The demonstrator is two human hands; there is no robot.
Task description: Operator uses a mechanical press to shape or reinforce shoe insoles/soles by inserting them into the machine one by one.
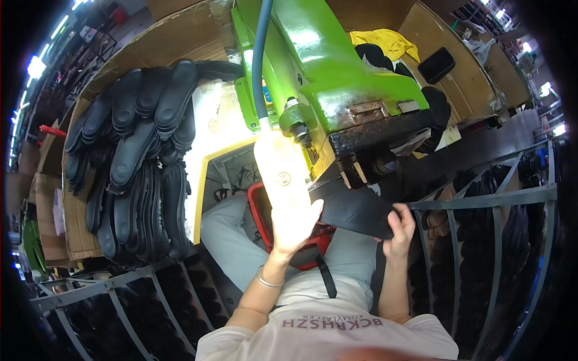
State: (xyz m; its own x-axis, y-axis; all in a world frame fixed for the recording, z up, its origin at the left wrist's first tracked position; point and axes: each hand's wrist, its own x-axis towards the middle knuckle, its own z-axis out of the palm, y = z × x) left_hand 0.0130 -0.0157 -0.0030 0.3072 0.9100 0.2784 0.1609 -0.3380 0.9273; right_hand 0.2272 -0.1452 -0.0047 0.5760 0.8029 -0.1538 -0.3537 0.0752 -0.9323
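A black shoe sole [356,210] with fine ridges lies under the head of a green machine [343,72]. My right hand [398,231] grips the sole's right end between thumb and fingers. My left hand [295,225] is at the sole's left end, its thumb against the edge. Glare from a bright white lamp [280,162] hides that hand's other fingers, so their closure does not show. Beside the sole, the machine's dark metal working parts [355,171] partly cover its far edge.
Stacks of black soles [141,150] fill a cardboard box [84,222] on the left. A red bin [259,207] stands between my legs. Metal racks [494,198] with more dark pieces flank me. A yellow cloth [385,42] lies in the box at far right.
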